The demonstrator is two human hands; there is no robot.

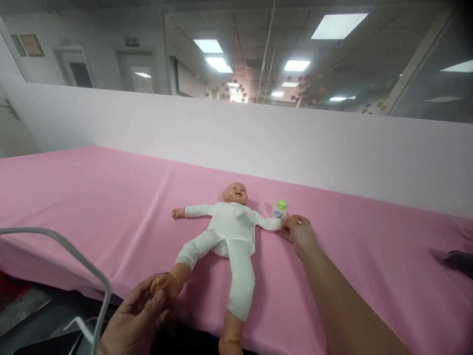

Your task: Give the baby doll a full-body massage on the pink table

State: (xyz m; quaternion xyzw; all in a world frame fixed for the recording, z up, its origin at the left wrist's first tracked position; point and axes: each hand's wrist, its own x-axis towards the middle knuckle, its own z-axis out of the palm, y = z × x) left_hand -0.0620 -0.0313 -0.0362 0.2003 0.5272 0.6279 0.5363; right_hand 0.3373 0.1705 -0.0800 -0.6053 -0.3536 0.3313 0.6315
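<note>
A baby doll (232, 227) with a white cloth body lies on its back on the pink sheet (121, 197), its head toward the wall and its arms spread. At the lower left, my left hand (142, 313) is closed around the doll's foot on that side. Over to the right, my right hand (300, 232) grips the doll's hand on the other side between thumb and fingers. Just behind that hand stands a small clear jar (280, 210) with a green lid and a printed label. The doll's other foot is partly cut off by the frame's bottom edge.
A low white wall (258, 138) with glass above it runs behind the pink surface. A white cable (81, 264) curves across the lower left, over a dark surface (44, 305). Something dark (460, 261) lies at the right edge.
</note>
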